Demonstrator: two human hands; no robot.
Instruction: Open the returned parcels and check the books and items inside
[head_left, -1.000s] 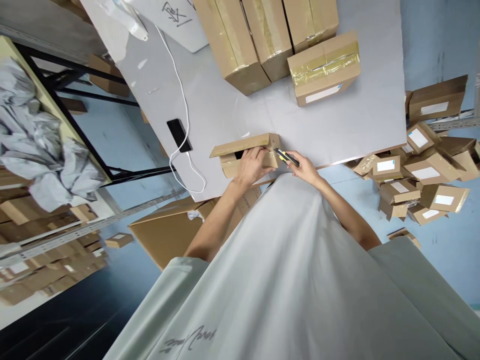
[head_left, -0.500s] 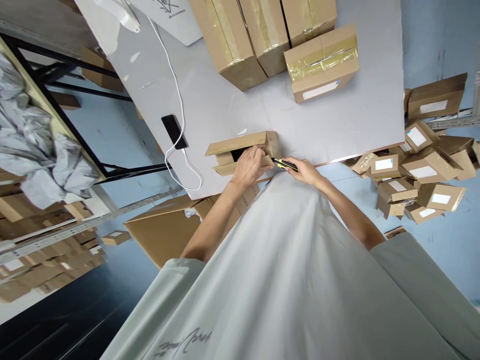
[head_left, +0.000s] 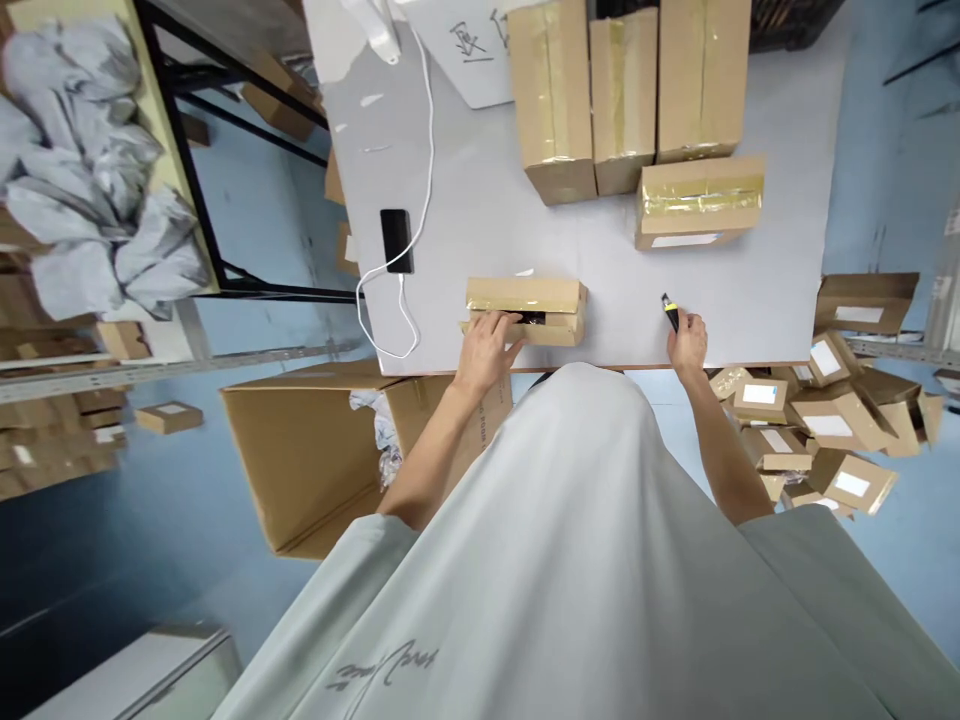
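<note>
A small cardboard box [head_left: 564, 297] lies near the front edge of the table, its top flaps slightly parted and something black showing in the gap. My left hand [head_left: 486, 347] holds the box at its left front, fingers curled over the flap edge and thumb toward the right. Well to the right of the box, just above the table edge, my right hand [head_left: 688, 345] is closed around a yellow and black utility knife [head_left: 670, 311]. The knife's tip points away from me and touches no box.
Taped boxes [head_left: 553, 100] stand at the back of the table [head_left: 480, 190], with another taped box [head_left: 701, 200] before them. A phone [head_left: 397, 240] with a white cable lies left. Below are a large open carton [head_left: 315, 460] and, at right, discarded boxes [head_left: 832, 420].
My right hand has moved the utility knife away from the box to the right. My left hand stays on the box, whose flaps now sit closer together. The view has turned.
</note>
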